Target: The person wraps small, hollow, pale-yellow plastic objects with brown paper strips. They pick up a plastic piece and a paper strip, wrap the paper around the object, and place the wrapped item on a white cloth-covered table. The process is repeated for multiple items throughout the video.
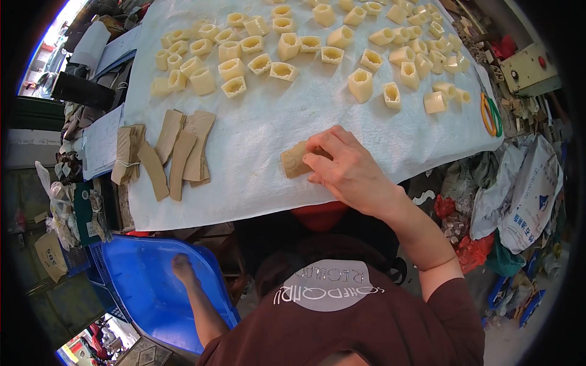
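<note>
One tan piece [294,161], seemingly still being worked, lies on the white cloth [244,140], pinched between the curled thumb and fingers of the right hand [343,168]. More tan strips [182,160] wait untouched at left; numerous pale yellow hollow pieces [360,85] sit spread beyond. The left hand [181,266], over the blue tub [139,287], is too indistinct to tell its openness or contents.
</note>
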Demonstrator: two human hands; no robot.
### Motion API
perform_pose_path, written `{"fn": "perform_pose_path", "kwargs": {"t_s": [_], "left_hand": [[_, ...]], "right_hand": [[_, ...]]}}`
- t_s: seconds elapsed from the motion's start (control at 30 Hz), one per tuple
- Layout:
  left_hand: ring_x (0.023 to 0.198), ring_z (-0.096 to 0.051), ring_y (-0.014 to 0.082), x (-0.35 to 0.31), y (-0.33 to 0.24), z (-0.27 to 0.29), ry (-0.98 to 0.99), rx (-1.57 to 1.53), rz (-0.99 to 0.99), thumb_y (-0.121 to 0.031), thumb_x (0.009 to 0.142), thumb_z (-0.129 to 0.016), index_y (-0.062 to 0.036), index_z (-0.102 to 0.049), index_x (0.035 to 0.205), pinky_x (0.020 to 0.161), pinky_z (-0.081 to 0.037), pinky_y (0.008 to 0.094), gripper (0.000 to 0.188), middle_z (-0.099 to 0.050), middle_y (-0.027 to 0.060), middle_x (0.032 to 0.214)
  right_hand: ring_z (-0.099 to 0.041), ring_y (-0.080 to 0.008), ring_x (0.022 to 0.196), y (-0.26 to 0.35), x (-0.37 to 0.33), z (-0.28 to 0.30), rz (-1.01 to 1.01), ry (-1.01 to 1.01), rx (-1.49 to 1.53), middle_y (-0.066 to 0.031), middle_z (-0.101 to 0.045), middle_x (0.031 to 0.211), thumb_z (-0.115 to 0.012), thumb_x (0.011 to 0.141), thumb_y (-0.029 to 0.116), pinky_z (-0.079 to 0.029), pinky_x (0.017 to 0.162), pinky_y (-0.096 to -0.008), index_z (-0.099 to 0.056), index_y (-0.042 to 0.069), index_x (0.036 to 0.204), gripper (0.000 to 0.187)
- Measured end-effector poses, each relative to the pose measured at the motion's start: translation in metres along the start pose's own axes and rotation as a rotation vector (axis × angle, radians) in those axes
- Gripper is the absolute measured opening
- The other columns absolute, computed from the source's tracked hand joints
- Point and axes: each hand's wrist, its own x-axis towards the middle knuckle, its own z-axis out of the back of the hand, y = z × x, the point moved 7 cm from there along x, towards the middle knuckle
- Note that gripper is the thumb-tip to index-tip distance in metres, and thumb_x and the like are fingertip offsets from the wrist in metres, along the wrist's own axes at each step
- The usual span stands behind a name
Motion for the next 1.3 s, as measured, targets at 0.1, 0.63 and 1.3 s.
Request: {"fn": "perform_pose_path", "kwargs": {"t_s": [0.1,0.63,1.3], "left_hand": [[0.057,-0.050,0.0092,-0.025,0.017,-0.034,0.189,0.021,0.268,-0.012,0.084,-0.055,-0.0049,-0.053,0.109,0.047,-0.036,0.0226,0.027,-0.057,0.0015,0.072],[0.084,-0.057,0.0246,-0.194,-0.363,-0.090,-0.017,-0.114,-1.223,0.009,0.078,-0.048,0.0024,-0.057,0.097,0.078,-0.045,0.0307,0.022,-0.060,0.0140,0.094],[0.096,-0.048,0.0265,-0.222,-0.477,-0.273,0.157,0.274,-1.735,0.008,0.065,-0.061,-0.0076,-0.061,0.094,0.090,-0.035,0.0381,0.034,-0.055,0.0069,0.108]], "right_hand": [[-0.050,-0.0236,0.084,-0.001,0.000,-0.006,0.001,0.036,-0.141,-0.0076,-0.051,0.087,-0.064,0.065,0.006,-0.047,0.069,-0.0319,-0.054,0.001,0.077,0.016],[-0.051,-0.0304,0.081,-0.027,-0.003,0.009,-0.147,-0.167,0.234,-0.0138,-0.053,0.084,-0.056,0.071,-0.001,-0.044,0.071,-0.0396,-0.054,-0.002,0.083,0.012],[-0.057,-0.0089,0.082,-0.045,-0.079,0.098,-0.535,-0.780,0.744,-0.0074,-0.061,0.092,-0.061,0.083,0.003,-0.047,0.071,-0.0212,-0.050,-0.003,0.106,0.026]]}}
